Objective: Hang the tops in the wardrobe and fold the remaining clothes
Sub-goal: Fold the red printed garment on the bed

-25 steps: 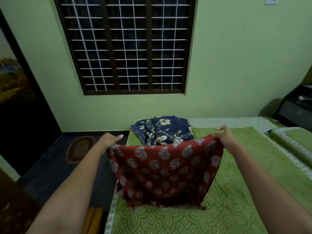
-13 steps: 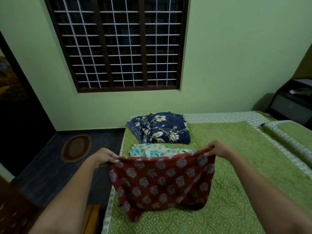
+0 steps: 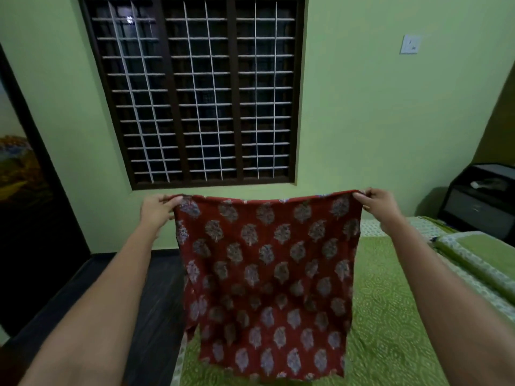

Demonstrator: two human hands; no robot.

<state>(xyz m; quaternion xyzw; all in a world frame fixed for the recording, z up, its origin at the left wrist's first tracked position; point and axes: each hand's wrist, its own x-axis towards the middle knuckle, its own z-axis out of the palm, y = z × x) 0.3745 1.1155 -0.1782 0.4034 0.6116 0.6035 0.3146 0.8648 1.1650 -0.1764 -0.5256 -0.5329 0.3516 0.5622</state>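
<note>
Both hands raised at arm's length: left hand (image 3: 157, 207) pinching the upper left corner of a red printed garment (image 3: 266, 277), right hand (image 3: 376, 203) pinching the upper right corner, fingers curled over the top edge. Garment held spread flat and upright between the two, its top edge level with the sill of the barred window (image 3: 195, 90), its lower hem hanging just over the green bedspread (image 3: 390, 316). Also present: green wall with a switch plate (image 3: 410, 44), dark cabinet (image 3: 482, 199) at far right, green pillow (image 3: 479, 254) beside it.
</note>
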